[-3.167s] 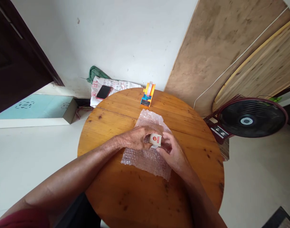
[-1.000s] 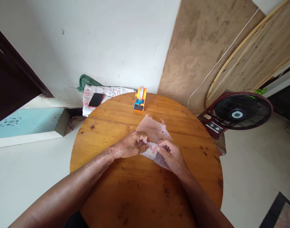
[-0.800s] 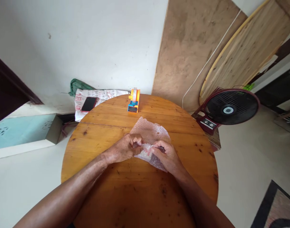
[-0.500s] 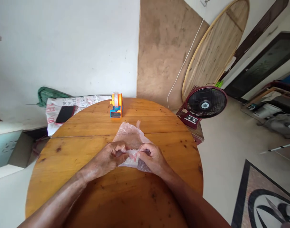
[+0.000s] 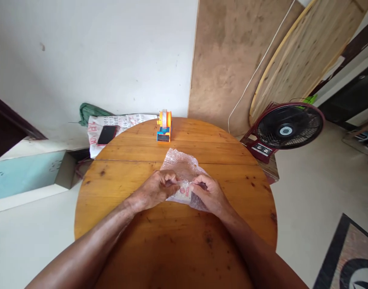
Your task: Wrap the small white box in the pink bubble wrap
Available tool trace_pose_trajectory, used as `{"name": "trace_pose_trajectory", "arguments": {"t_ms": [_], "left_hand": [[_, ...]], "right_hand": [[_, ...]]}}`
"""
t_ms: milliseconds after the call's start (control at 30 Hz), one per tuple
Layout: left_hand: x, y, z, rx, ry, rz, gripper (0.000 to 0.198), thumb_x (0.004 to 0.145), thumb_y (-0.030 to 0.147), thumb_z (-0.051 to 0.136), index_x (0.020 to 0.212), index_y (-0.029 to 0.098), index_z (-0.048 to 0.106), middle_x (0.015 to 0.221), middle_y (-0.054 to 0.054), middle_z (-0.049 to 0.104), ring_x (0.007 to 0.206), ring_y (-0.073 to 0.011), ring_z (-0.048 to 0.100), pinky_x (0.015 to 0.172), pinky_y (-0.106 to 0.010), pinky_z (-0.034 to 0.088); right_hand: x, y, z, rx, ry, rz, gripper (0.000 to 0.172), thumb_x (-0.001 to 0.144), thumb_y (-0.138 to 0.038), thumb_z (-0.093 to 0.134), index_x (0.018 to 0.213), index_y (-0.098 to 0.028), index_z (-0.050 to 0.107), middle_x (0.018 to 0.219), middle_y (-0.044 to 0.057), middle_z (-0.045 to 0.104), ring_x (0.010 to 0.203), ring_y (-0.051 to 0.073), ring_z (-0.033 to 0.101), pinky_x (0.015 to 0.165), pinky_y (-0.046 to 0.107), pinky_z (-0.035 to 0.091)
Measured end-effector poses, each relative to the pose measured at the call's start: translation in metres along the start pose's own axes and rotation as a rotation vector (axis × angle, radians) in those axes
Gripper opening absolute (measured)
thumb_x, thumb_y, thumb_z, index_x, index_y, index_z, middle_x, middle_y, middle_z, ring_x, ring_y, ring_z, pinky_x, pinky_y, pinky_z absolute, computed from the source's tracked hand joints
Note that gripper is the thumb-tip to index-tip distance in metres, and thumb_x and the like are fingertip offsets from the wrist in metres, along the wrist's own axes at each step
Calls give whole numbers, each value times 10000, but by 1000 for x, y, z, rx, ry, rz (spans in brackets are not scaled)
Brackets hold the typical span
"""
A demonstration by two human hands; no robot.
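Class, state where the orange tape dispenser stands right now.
In the head view, the orange tape dispenser stands at the far edge of the round table, slightly left of centre, beyond the bubble wrap.

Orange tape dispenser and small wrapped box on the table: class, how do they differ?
The orange and blue tape dispenser stands bare and untouched at the round wooden table's far edge. The small white box lies mid-table inside clear bubble wrap pinched by the left hand and right hand. Both sit on the table.
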State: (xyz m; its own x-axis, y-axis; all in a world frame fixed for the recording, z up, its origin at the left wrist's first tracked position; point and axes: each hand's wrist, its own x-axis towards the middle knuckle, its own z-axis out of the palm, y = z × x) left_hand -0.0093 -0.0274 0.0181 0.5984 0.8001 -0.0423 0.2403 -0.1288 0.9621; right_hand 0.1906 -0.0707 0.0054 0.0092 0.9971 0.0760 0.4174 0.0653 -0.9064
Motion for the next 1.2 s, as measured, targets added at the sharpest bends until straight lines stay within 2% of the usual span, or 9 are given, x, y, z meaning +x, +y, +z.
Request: {"name": "trace_pose_trajectory", "arguments": {"t_ms": [233, 400, 500, 600, 733, 867, 967, 1067, 1200], "left_hand": [[5, -11, 4, -137, 16, -10, 196, 783, 267, 637, 674, 152, 520, 718, 15, 589, 577, -73, 430, 522, -201, 321], [5, -9, 5, -167, 16, -19, 198, 769, 261, 640, 693, 163, 486, 610, 63, 474, 547, -64, 370, 502, -189, 283], [6, -6, 4, -157, 33, -6, 182, 755, 253, 631, 697, 163, 484, 626, 63, 450, 564, -65, 367, 514, -190, 289], [6, -4, 4, -161, 31, -27, 151, 750, 243, 620, 733, 168, 491, 632, 68, 429, 563, -66, 360, 511, -190, 286], [7, -3, 3, -198, 18, -34, 177, 739, 246, 647, 846, 178, 524, 696, 56, 485, 596, -76, 411, 535, -194, 320], [8, -2, 4, -232, 23, -24, 189, 732, 259, 668, 854, 171, 553, 752, 34, 544, 649, -89, 475, 590, -209, 374], [7, -1, 1, -243, 2, -28, 181, 736, 267, 661, 849, 164, 564, 818, 9, 579, 722, -111, 521, 665, -235, 417], [4, 0, -12, -193, -56, -35, 208, 744, 245, 642, 927, 168, 580, 886, -13, 596, 796, -133, 545, 712, -250, 433], [0, 2, -34, -88, -145, -42, 414, 702, 224, 673, 1097, 195, 554, 981, -33, 611, 925, -172, 573, 777, -271, 450]], "right_hand": [[3, -1, -2, -3, -22, 47, 181, 762, -323, 609, 655, -192, 544, 620, -46, 481, 588, 109, 438, 562, 227, 356], [3, 5, -3, -66, -16, -44, 124, 795, -292, 594, 724, -199, 554, 697, -26, 542, 661, 133, 517, 631, 250, 422], [-1, 5, -5, -228, 68, -221, 107, 810, -250, 615, 907, -206, 601, 909, 29, 629, 851, 178, 582, 775, 301, 463], [-7, -3, -7, -518, 86, -484, 160, 848, -170, 579, 989, -219, 639, 1099, 74, 631, 1039, 224, 548, 894, 364, 416], [-14, -15, -6, -699, -14, -702, 206, 884, -110, 515, 936, -234, 671, 990, 34, 688, 1095, 233, 528, 920, 394, 359], [-17, -22, -6, -724, -100, -671, 136, 895, -273, 568, 971, -208, 660, 1022, 54, 686, 1077, 245, 528, 938, 418, 342], [-18, -24, -6, -782, -141, -623, 208, 883, -380, 604, 997, -215, 655, 1065, 70, 665, 1058, 256, 519, 915, 421, 344], [-19, -24, -6, -826, -159, -603, 225, 903, -374, 589, 1060, -222, 640, 1073, 72, 654, 1082, 265, 495, 925, 421, 337], [-20, -24, -6, -822, -166, -586, 183, 909, -352, 582, 1026, -224, 643, 1030, 70, 650, 1076, 263, 486, 941, 412, 334]]}}
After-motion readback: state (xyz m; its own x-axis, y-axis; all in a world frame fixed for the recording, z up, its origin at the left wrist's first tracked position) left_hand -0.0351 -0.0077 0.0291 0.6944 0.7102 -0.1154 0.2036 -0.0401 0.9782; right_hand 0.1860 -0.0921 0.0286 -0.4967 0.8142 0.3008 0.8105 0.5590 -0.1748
